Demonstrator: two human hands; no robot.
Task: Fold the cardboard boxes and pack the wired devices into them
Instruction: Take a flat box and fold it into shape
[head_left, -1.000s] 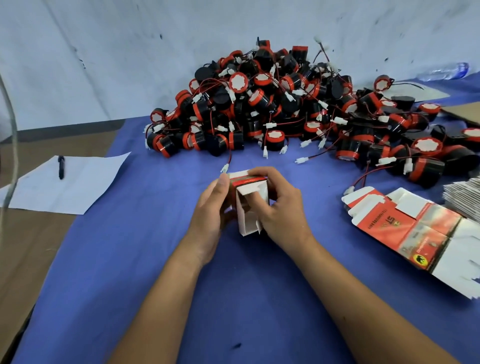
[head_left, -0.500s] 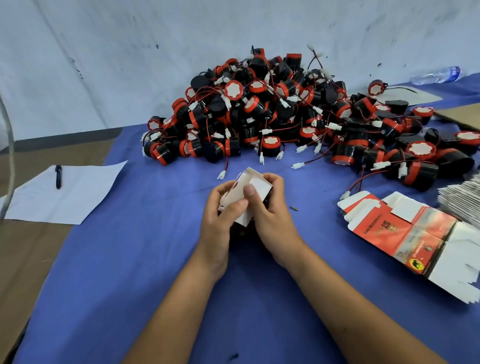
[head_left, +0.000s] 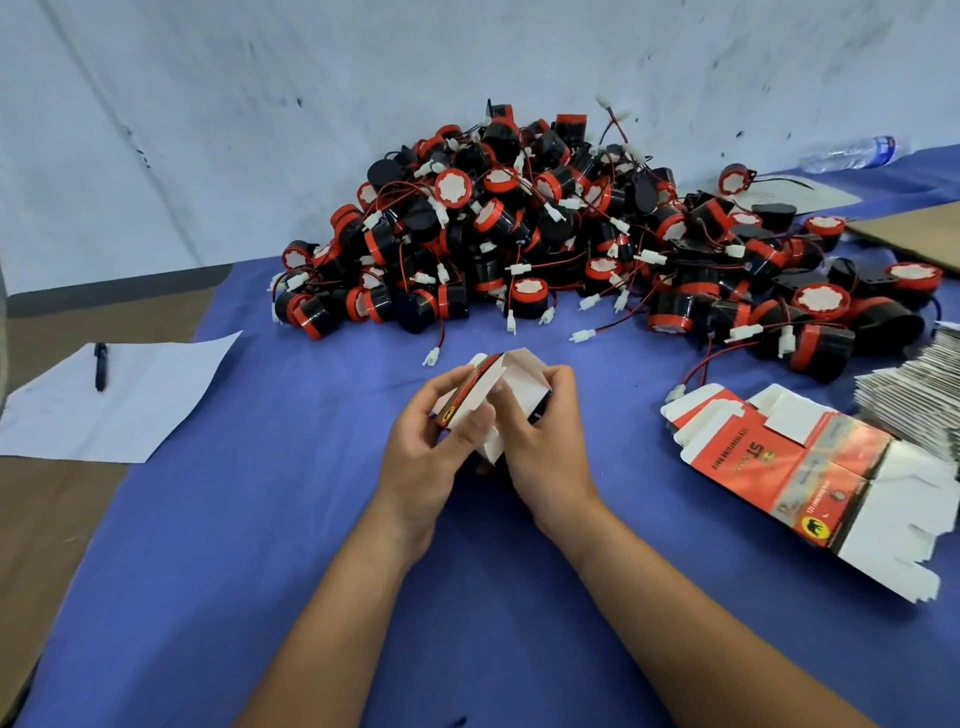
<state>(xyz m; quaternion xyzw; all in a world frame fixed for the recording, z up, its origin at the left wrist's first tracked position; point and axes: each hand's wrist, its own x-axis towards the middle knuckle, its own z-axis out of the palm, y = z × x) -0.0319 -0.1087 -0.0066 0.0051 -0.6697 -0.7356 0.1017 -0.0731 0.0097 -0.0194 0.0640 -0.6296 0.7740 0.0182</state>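
A small red and white cardboard box (head_left: 511, 384) is held above the blue cloth at the centre, tilted, with its white flaps open. My left hand (head_left: 434, 441) grips its left side, thumb on a flap. My right hand (head_left: 545, 441) grips its right side, fingers curled round it. Behind them lies a big heap of black and red wired devices (head_left: 545, 244) with white plugs. A flat unfolded box (head_left: 769, 467) lies to the right, printed side up.
A stack of flat boxes (head_left: 919, 395) sits at the right edge. A white sheet (head_left: 119, 410) with a pen (head_left: 101, 366) lies at the left. A plastic bottle (head_left: 852, 153) and brown cardboard (head_left: 919, 234) are at the back right. The blue cloth (head_left: 260, 571) covers the table.
The box has been turned and tilted in my hands, and its flaps have opened upward. My left thumb has moved onto a flap. The view has shifted slightly.
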